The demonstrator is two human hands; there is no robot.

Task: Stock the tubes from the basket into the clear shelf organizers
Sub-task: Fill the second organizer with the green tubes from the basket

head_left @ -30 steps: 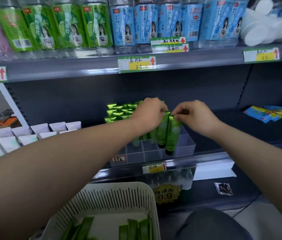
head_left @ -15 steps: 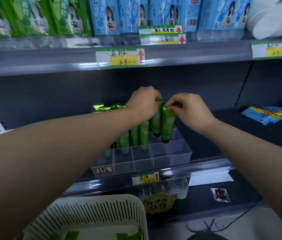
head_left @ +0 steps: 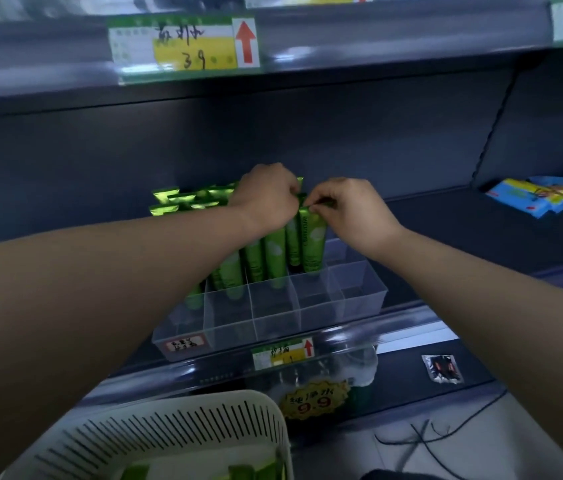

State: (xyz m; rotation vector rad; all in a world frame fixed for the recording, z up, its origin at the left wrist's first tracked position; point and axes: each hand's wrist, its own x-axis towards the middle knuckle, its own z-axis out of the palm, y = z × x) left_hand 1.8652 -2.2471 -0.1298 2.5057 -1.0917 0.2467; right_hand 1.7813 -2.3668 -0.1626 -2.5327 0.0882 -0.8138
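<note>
The green tube (head_left: 312,244) stood upright in a rear compartment of the clear organizer (head_left: 273,317) — my right hand (head_left: 349,213) pinched its crimped top. My left hand (head_left: 266,199) gripped the neighbouring tube (head_left: 292,242). The basket (head_left: 183,431) sat below the organizer.

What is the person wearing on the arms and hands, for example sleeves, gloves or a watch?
The left hand and the right hand are bare: no gloves, rings or watch are visible. Both forearms are uncovered too, with no sleeves in view.
</note>
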